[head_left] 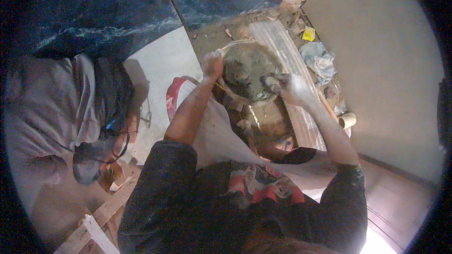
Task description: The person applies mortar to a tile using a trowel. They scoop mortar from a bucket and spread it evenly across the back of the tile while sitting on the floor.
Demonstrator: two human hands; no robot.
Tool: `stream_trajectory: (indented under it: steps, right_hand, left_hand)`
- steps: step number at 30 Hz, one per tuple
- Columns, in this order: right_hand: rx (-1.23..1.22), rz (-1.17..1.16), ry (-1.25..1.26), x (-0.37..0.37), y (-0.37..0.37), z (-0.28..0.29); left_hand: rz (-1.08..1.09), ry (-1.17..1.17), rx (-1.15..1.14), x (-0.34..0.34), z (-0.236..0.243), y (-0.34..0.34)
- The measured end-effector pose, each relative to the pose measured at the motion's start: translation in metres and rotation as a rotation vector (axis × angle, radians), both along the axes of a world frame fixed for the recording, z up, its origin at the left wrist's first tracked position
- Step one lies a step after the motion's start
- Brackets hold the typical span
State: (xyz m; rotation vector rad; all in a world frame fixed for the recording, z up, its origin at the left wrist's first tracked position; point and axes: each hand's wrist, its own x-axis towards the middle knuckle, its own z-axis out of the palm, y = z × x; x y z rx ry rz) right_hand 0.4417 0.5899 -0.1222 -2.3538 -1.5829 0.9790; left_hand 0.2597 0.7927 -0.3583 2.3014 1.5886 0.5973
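Note:
In front of me is a round, pale-rimmed bucket (252, 101) with wet grey mortar (256, 68) in it. My left hand (213, 64) is closed around the bucket's left rim. Across the right side reaches my right hand (287, 87), its whitened fingers curled just inside the rim, over the mortar. Whether those fingers hold a lump of mortar or something else is hidden. Under my left forearm lies a white and red sack (175, 95), partly covered by my arm.
Dark blue marbled slabs (117, 9) stand ahead, with a pale slab (165, 61) below. A person in grey clothes (56, 99) is close on the left. A long ribbed strip (282, 51), crumpled plastic (318, 61), a yellow packet (308, 34) and a short pipe (347, 120) lie rightward.

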Motion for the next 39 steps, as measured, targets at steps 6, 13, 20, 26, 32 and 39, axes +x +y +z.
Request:
stream_trajectory:
  steps: [6, 13, 20, 26, 32, 39]
  right_hand:
    - [-0.085, 0.262, -0.236, 0.016, 0.007, 0.045]
    - [-0.156, 0.234, -0.154, 0.003, 0.033, -0.073]
    - [-0.041, -0.070, -0.119, -0.027, 0.034, -0.094]
    - [0.063, -0.026, -0.106, -0.004, -0.007, -0.014]
    - [0.063, 0.126, -0.144, -0.024, -0.015, 0.032]
    - [0.038, 0.245, -0.241, -0.058, 0.006, -0.087]
  left_hand:
    - [-0.003, -0.009, -0.228, -0.007, -0.002, 0.007]
    - [0.108, -0.145, -0.248, -0.013, -0.006, 0.000]
    - [0.108, 0.049, -0.005, -0.010, -0.053, 0.023]
    - [-0.140, 0.020, 0.145, 0.001, -0.007, 0.002]
    - [0.158, -0.117, 0.011, -0.008, 0.008, -0.008]
    - [0.118, -0.022, -0.106, -0.010, 0.000, 0.008]
